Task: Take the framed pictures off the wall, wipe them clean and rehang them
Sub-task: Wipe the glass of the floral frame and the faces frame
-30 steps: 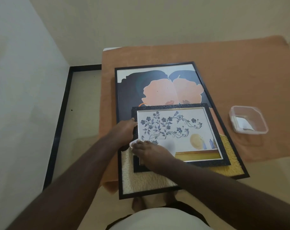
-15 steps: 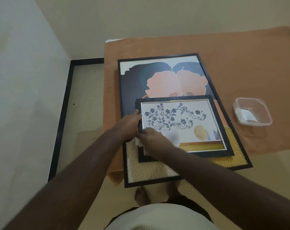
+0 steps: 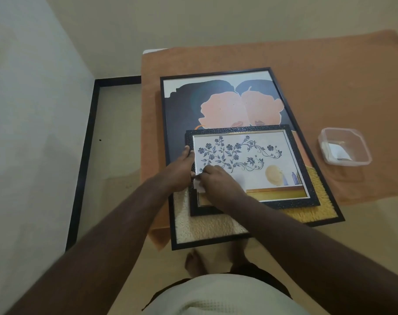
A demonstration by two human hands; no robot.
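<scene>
Right hand (image 3: 218, 178) was curled over a small white wipe (image 3: 198, 186), pressing it onto the lower-left corner of the small floral picture (image 3: 250, 164); only the wipe's left edge showed from under the fingers. Left hand (image 3: 181, 171) gripped that picture's left frame edge, thumb on the textured black border, fingers wrapped at the side, hand just beside the right one.

The small floral picture lay flat, face up, on top of the large picture (image 3: 234, 105), covering its lower middle. The large picture, thin black frame, lay flat on the orange cloth (image 3: 330, 71) covering the table, its near edge overhanging the table edge toward the person.

Clear plastic tub (image 3: 344, 146) sat on the cloth to the right of both frames, apart from them, with something white inside; couldn't tell what. White wall on the left, black skirting along the floor. Person's bare feet were visible below the frame's near edge.
</scene>
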